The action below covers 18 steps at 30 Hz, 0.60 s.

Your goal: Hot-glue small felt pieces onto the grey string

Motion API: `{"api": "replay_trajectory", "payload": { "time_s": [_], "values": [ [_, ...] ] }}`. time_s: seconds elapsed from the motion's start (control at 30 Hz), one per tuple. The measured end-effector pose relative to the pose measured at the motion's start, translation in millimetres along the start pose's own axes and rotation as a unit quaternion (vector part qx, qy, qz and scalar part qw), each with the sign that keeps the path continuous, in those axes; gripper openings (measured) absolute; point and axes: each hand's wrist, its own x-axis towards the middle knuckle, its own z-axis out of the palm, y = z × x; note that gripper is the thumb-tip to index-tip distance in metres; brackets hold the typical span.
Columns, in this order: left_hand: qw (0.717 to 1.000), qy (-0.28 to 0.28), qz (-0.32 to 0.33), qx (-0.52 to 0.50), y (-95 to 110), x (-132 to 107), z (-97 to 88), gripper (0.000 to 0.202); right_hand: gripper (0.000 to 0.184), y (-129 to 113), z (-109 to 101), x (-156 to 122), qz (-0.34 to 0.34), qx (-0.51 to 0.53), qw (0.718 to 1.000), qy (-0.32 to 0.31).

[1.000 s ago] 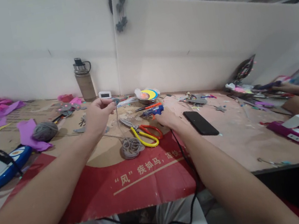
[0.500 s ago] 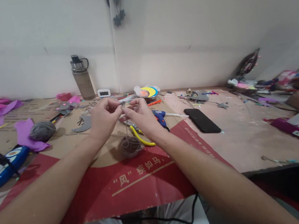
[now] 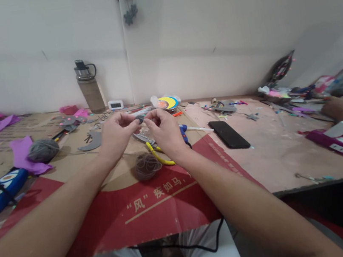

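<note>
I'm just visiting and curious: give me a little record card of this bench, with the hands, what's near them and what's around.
Left hand: pinching a small grey piece
Right hand: at the same piece, grip unclear
Below hands: tangled grey yarn, yellow-handled scissors, partly hidden
Left side: grey yarn ball
Right side: black phone
Back: upright bottle
Far right: another person's hand

This is looking like a craft workshop: cloth (image 3: pixel 22 153) and yarn (image 3: pixel 43 150) are lying left of the left hand (image 3: pixel 118 132), a glue gun (image 3: pixel 184 134) beside the right hand (image 3: pixel 166 133), a co-worker's hand (image 3: pixel 339 107) farther right.
</note>
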Motion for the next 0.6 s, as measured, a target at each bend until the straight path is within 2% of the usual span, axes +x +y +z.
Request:
{"api": "replay_trajectory", "payload": {
  "time_s": [0.4, 0.6],
  "values": [
    [0.999, -0.036, 0.001, -0.027, 4.6, -2.5, 1.8, 0.020, 0.014, 0.9, 0.9, 0.1, 0.015, 0.034, 0.999, -0.012],
    [0.999, -0.043, 0.020, 0.008, 2.9, -2.9, 0.4, 0.018, 0.014, -1.1, 1.0, -0.9, 0.016, 0.038, 0.999, -0.015]
  ]
}}
